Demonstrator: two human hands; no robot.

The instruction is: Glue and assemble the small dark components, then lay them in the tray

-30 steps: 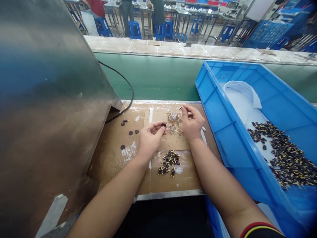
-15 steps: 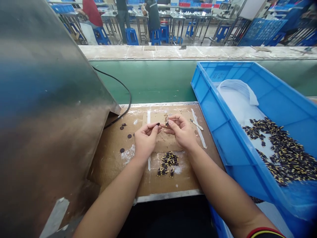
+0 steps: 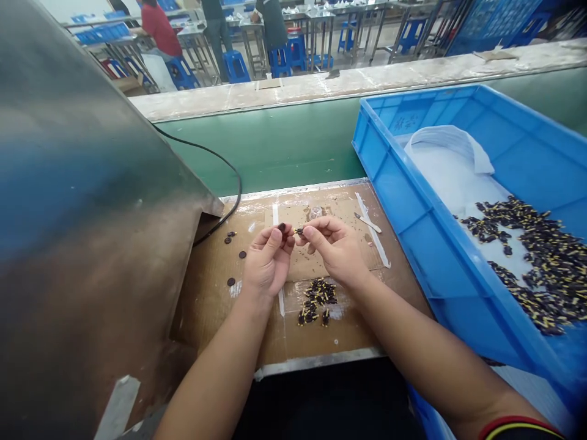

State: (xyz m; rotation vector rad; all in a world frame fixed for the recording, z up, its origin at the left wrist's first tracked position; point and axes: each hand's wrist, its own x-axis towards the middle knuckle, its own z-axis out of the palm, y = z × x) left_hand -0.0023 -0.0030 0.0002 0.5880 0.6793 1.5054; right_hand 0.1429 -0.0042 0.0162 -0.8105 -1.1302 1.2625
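Between the thumb and fingers of my left hand (image 3: 266, 260) is a small dark round disc (image 3: 281, 227). My right hand (image 3: 337, 250) pinches a small black part with yellow ends (image 3: 299, 231), close beside the disc. The fingertips of both hands nearly meet over the cardboard-covered table; whether the two parts touch, I cannot tell. Nearer to me lies a small pile of black-and-yellow parts (image 3: 320, 293). Left of my left hand, loose dark discs (image 3: 242, 255) are scattered on the cardboard (image 3: 206, 318).
A large blue crate (image 3: 403, 183) on the right holds a white sheet and many black-and-yellow parts (image 3: 550, 256). A metal housing (image 3: 105, 201) stands at left, with a black cable (image 3: 206, 146) behind. A small knife-like tool (image 3: 368, 222) lies right of my hands. People and stools are beyond.
My left hand has turned palm-up somewhat, showing the disc's face. The right hand has brought the black-and-yellow part closer to it. The camera view has tilted slightly.
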